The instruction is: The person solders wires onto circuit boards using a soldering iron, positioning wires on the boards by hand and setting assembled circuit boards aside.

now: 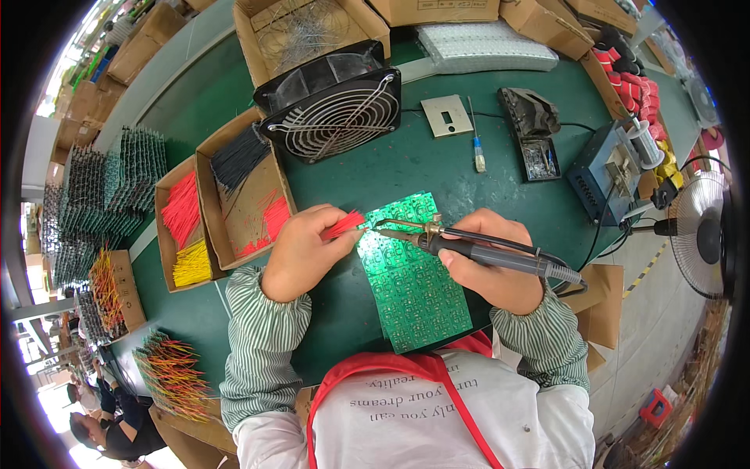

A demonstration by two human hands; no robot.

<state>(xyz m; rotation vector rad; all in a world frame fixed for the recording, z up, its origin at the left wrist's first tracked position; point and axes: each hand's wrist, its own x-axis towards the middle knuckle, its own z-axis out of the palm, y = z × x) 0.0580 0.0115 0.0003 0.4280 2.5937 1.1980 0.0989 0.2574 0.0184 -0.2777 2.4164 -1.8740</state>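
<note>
A green circuit board panel (422, 293), printed with many small repeated units, lies on the table in front of me. My left hand (301, 252) is closed on a small bunch of red wires (344, 225), their ends at the panel's upper left corner. In my right hand (500, 270) is a grey soldering iron (484, 254) with a thin solder feed tube clamped along it. Its tip points left, close to the wire ends over the panel; whether it touches them I cannot tell.
Cardboard trays hold red wires (182, 207), yellow wires (192, 264) and black wires (238, 158). Behind stands a black fan with a wire guard (336, 117). To the right are a screwdriver (479, 155), a blue soldering station (605, 172) and a white-caged fan (703, 234). Finished-looking boards (137, 168) stack at left.
</note>
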